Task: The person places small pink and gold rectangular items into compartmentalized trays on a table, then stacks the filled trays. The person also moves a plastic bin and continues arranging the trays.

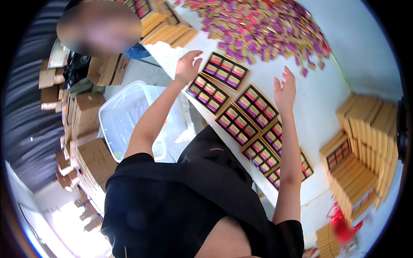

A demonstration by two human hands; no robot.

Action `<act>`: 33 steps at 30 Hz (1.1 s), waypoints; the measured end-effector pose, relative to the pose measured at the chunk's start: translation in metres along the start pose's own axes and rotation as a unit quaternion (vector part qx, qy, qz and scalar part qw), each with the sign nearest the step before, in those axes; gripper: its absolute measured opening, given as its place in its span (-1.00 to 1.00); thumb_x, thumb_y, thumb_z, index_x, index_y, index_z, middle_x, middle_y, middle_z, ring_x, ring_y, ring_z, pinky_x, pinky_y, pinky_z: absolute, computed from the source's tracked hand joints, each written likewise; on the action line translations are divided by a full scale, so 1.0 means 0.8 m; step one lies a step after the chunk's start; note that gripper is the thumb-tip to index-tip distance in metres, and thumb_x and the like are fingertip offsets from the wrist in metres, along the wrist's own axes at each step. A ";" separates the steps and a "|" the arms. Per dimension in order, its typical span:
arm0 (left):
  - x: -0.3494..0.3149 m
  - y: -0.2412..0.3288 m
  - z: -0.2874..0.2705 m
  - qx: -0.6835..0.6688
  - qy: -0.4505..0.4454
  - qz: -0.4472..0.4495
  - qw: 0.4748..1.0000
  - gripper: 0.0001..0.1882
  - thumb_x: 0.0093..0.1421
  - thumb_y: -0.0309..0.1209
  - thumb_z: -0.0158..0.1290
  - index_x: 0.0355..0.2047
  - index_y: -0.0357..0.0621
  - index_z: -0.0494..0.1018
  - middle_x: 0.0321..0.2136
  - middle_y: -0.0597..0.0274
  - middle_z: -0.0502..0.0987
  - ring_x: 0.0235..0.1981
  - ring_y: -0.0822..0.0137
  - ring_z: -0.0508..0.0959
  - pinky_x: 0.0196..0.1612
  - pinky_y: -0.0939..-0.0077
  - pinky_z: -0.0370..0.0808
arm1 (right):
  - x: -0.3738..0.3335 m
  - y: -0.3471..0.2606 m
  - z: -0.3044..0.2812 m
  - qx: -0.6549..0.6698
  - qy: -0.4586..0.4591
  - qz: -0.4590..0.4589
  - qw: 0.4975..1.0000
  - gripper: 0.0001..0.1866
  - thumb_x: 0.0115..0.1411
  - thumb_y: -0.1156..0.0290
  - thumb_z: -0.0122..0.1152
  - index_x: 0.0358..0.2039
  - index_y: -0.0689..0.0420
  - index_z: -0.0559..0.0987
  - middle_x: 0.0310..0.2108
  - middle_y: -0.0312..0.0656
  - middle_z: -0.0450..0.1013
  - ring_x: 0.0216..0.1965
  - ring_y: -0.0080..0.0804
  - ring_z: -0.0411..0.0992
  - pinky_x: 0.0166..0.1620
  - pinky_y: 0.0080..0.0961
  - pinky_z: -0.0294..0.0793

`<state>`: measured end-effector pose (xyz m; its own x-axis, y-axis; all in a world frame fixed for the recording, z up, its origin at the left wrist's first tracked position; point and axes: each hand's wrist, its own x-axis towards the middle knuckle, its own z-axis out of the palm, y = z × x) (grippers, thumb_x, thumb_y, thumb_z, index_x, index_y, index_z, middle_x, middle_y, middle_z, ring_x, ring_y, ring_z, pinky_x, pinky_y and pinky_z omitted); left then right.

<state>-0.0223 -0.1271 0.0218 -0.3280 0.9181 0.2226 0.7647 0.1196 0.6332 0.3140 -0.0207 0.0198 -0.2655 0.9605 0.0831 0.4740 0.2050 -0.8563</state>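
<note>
On the white table (pixel 320 103), the filled box (pixel 225 71) nearest your left hand (pixel 186 68) lies just right of its loosely parted fingers, long axis slanting down rightward; your right hand (pixel 285 92), farther off, spreads its fingers; both look empty.

Wrapped pieces (pixel 258 32) look glossy and foil-like, the tub (pixel 122 114) smooth plastic.

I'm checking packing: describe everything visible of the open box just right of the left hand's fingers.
The open box is shallow, rectangular, apparently card, dark inside with gold edges. It holds two rows of three pieces, gold with pink or purple. It lies flat on the white table, beside the left hand; contact with the neighbouring box is unclear.
</note>
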 end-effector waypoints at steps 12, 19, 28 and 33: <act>0.052 -0.111 -0.161 -0.571 0.166 -0.485 0.641 0.00 0.10 0.36 -0.17 0.33 -0.05 -0.12 0.30 0.00 0.03 0.32 0.04 0.02 0.20 -0.32 -0.02 | 0.161 -0.177 0.165 0.242 -0.182 0.002 0.953 -0.22 0.24 -0.12 -0.02 0.24 0.26 0.19 0.21 0.07 0.21 0.21 -0.15 0.21 0.21 -0.32 0.17; 0.112 -0.173 -0.101 -0.713 0.065 -0.349 0.605 -0.12 0.07 0.37 -0.27 0.25 0.08 0.17 0.29 0.14 0.14 0.30 -0.10 0.03 0.11 -0.61 -0.20 | 0.235 -0.225 0.318 0.245 -0.343 0.098 0.902 -0.01 0.16 -0.41 -0.27 0.29 0.22 0.12 0.31 0.04 0.03 0.34 -0.18 -0.04 0.30 -0.22 -0.06; 0.116 -0.210 -0.055 -0.751 0.100 -0.364 0.542 -0.36 0.24 0.13 -0.25 0.21 0.04 0.22 0.16 0.18 0.33 0.16 0.11 0.33 0.20 -0.04 0.24 | 0.220 -0.238 0.385 0.487 -0.389 0.354 0.698 -0.14 0.13 -0.37 -0.09 0.14 0.16 0.37 0.07 -0.14 0.40 -0.01 -0.29 0.42 0.03 -0.35 0.44; 0.101 -0.159 -0.069 -0.749 0.040 -0.371 0.547 -0.33 0.24 0.15 -0.25 0.22 0.03 0.20 0.17 0.17 0.32 0.17 0.11 0.32 0.20 -0.01 0.24 | 0.183 -0.211 0.353 0.484 -0.349 0.343 0.725 -0.24 0.19 -0.31 -0.14 0.03 0.15 0.47 -0.05 -0.24 0.49 -0.10 -0.48 0.46 -0.03 -0.47 0.45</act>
<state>-0.1764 -0.0893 0.0002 -0.3088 0.8005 -0.5137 -0.8890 -0.0509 0.4551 -0.0415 0.0320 0.0323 -0.7666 0.3749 -0.5213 -0.0255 -0.8290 -0.5587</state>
